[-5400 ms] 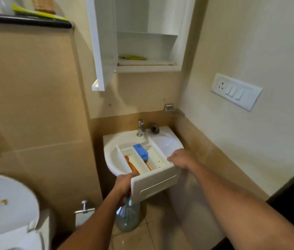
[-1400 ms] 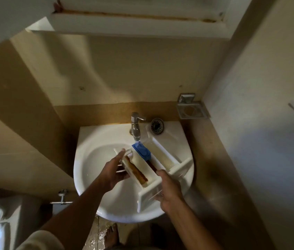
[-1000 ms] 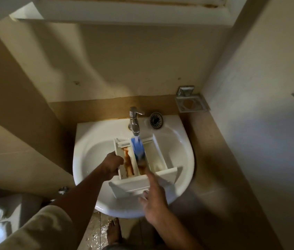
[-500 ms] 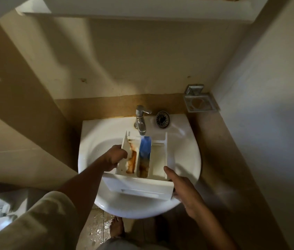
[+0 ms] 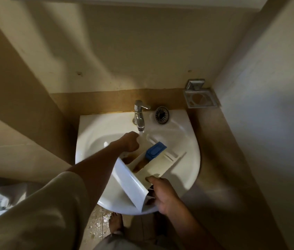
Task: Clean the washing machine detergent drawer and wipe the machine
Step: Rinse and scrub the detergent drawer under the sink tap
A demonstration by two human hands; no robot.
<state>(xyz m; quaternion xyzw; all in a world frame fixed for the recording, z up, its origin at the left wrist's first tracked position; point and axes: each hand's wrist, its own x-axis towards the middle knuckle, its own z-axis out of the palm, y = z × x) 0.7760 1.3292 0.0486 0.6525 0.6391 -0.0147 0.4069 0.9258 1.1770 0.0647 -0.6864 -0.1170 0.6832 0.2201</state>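
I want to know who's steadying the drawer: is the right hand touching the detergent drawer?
Touching. The head view shows the right hand gripping the detergent drawer at its front-panel end, thumb on the side wall, over the sink.

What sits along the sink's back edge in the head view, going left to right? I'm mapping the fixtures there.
Tap → loose drain strainer on the sink ledge → wall-mounted metal soap holder, past the sink's right corner.

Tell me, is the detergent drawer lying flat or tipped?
Tipped. The detergent drawer leans on its side over the sink, held by the right hand.
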